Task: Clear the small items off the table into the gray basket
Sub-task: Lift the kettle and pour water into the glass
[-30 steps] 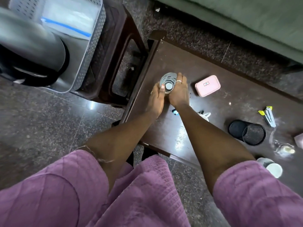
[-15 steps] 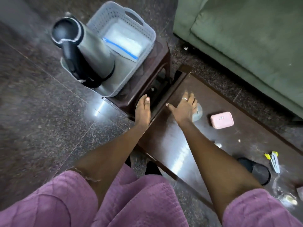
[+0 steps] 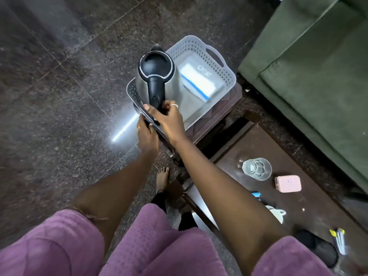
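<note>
The gray basket (image 3: 201,50) sits on a small brown stool (image 3: 221,109) to the left of the table (image 3: 312,208). A steel kettle (image 3: 158,76) with a black lid and handle stands in the basket's near end, beside a white packet (image 3: 199,81). My right hand (image 3: 169,120) is closed around the bottom of the kettle's handle. My left hand (image 3: 147,134) grips the basket's near rim below the kettle. On the table lie a clear glass (image 3: 256,168), a pink case (image 3: 288,183), a small blue item (image 3: 255,195), a white cup (image 3: 277,215) and a black mesh cup (image 3: 320,253).
A green sofa (image 3: 308,66) runs along the far side of the table and stool. A yellow-tipped tool (image 3: 338,240) lies near the table's right end. Dark polished stone floor (image 3: 59,96) spreads to the left. My bare foot (image 3: 162,178) stands by the table's corner.
Both hands let go of the glass, which stays on the table, and moved left to the basket. The right hand took the kettle handle; the left took the basket rim.
</note>
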### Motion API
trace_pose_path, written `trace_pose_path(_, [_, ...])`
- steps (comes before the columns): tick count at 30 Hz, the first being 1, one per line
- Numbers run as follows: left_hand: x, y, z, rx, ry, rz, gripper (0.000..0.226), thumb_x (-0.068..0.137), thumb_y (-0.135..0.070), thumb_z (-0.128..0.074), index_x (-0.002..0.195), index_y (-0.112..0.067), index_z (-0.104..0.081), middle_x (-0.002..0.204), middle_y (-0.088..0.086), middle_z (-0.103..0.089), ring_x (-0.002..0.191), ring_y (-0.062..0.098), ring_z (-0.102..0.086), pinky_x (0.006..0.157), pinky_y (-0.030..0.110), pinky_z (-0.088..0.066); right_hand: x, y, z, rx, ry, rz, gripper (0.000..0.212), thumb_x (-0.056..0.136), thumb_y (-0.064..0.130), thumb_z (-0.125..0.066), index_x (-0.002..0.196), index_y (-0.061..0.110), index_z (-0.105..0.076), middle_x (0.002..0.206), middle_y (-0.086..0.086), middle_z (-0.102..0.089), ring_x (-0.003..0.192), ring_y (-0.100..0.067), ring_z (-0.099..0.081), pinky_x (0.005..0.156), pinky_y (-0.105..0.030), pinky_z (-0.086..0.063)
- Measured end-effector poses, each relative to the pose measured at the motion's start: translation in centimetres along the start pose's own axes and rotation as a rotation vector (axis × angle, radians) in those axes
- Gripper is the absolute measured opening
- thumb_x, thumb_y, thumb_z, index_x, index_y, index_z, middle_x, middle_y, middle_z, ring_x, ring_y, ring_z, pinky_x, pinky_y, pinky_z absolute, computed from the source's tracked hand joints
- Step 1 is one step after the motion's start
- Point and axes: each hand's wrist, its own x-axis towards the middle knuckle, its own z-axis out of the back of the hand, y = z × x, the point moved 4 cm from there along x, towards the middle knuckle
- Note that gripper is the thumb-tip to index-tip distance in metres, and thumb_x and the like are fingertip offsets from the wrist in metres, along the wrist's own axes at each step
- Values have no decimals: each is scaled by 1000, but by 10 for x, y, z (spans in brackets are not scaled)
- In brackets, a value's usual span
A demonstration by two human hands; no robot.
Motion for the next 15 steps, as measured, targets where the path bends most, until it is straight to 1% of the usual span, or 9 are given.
trace_pose_path(1, [6,-3,-1,30,18,-20,45,93,-13,-40,137,-11,-37,137,11,-47,122,15,-44,100,26,-35,4,1,-3,62,-14,-29,31,77,25,-75,88,14,-48,91,-12,-63,84,-24,-64,81,-38,-53])
trace_pose_path(2, [12,-4,-2,69,39,-21,45,93,-7,-41,137,-7,-37,139,14,-45,126,22,-43,105,31,-35,9,2,-5,121,-22,-59,30,78,18,-74,86,13,-46,90,-13,-60,85,-26,-63,83,-45,-52])
trace_pose_path(3, [17,-4,-3,110,61,-7,46,92,-4,-42,138,-4,-37,141,17,-42,128,28,-41,108,37,-34,15,3,-8,163,-26,-82,29,78,13,-73,85,13,-45,90,-14,-58,85,-26,-61,84,-49,-51])
trace_pose_path(4, [21,-3,-3,153,81,9,48,92,-2,-43,139,-3,-35,142,18,-41,129,32,-40,108,43,-33,20,5,-10,182,-29,-97,29,78,8,-72,85,12,-44,90,-14,-56,85,-26,-59,84,-49,-51])
trace_pose_path(6, [25,1,-3,243,123,9,53,91,0,-43,142,-4,-30,146,16,-36,130,36,-37,108,47,-31,27,7,-16,142,-55,-95,31,77,1,-69,85,11,-41,87,-12,-54,83,-24,-56,79,-43,-51])
trace_pose_path(8, [27,6,-4,352,169,-6,56,92,2,-39,146,-8,-24,151,12,-29,132,38,-33,109,46,-28,29,10,-18,64,-98,-65,31,76,-2,-63,90,8,-38,84,-11,-51,79,-22,-53,72,-38,-47])
trace_pose_path(11, [30,14,-4,444,198,25,58,93,1,-34,147,-13,-19,155,6,-22,134,38,-26,112,42,-24,28,13,-16,6,-134,-31,32,75,-1,-60,96,7,-37,84,-11,-53,78,-22,-53,70,-34,-45])
trace_pose_path(13, [31,15,-2,466,206,17,59,91,3,-32,147,-14,-20,155,6,-22,133,39,-25,112,42,-26,27,20,-7,-9,-164,-19,31,76,0,-59,96,9,-37,80,-3,-53,78,-23,-54,69,-31,-44])
trace_pose_path(15, [29,12,-2,489,214,16,60,91,3,-30,147,-15,-20,156,4,-20,136,39,-22,113,42,-24,22,30,9,-26,-173,1,31,75,2,-59,96,10,-37,77,2,-51,78,-23,-54,69,-32,-44])
